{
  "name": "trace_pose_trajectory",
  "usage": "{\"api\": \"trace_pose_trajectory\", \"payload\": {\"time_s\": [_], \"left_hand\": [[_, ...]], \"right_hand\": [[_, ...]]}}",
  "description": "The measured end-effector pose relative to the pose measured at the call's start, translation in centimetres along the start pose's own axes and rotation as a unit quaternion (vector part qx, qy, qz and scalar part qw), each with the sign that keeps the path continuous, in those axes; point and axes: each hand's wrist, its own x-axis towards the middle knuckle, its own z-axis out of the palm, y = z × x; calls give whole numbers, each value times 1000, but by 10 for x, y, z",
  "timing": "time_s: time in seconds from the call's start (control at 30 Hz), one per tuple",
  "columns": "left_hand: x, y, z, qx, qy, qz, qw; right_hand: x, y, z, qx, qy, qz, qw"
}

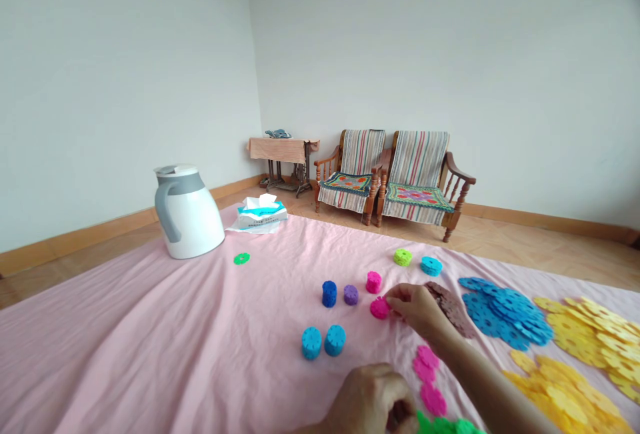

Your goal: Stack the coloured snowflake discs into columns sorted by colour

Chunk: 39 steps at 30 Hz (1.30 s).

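My right hand (pixel 414 307) reaches over the pink cloth, its thumb and finger pinched at the edge of a low stack of magenta notched discs (pixel 379 308). Just behind stands a taller magenta stack (pixel 373 282). To the left are a purple stack (pixel 351 295) and a dark blue stack (pixel 329 294). Nearer me, two light blue stacks (pixel 311 343) stand side by side. My left hand (pixel 375 399) is low in the view with its fingers curled; what they hold, if anything, is hidden. Beside it lie loose pink discs (pixel 427 364) and green discs (pixel 447 425).
Brown discs (pixel 450 307), a blue heap (pixel 507 314) and yellow heaps (pixel 590 334) lie to the right. Farther back are lime (pixel 403 257) and cyan stacks (pixel 431 266). A white jug (pixel 195 221), tissue box (pixel 260 215) and single green disc (pixel 241 259) are leftward.
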Motion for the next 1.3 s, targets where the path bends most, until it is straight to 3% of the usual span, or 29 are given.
{"api": "trace_pose_trajectory", "payload": {"time_s": [0.43, 0.67, 0.83, 1.03, 1.3], "left_hand": [[-1, 0, 0, 5, 2, 0, 1000], [0, 2, -1, 12, -1, -1, 1000], [1, 1, 1, 24, -9, -2, 1000], [1, -1, 3, 18, -9, -4, 1000], [0, -3, 3, 23, -12, -7, 1000]], "right_hand": [[2, 1, 8, -35, 25, -7, 999], [0, 1, -10, -97, 49, -34, 993], [-4, 0, -29, -217, 95, -59, 970], [-13, 2, -26, -359, 63, -106, 925], [-19, -2, -18, -418, 54, -131, 897]]}}
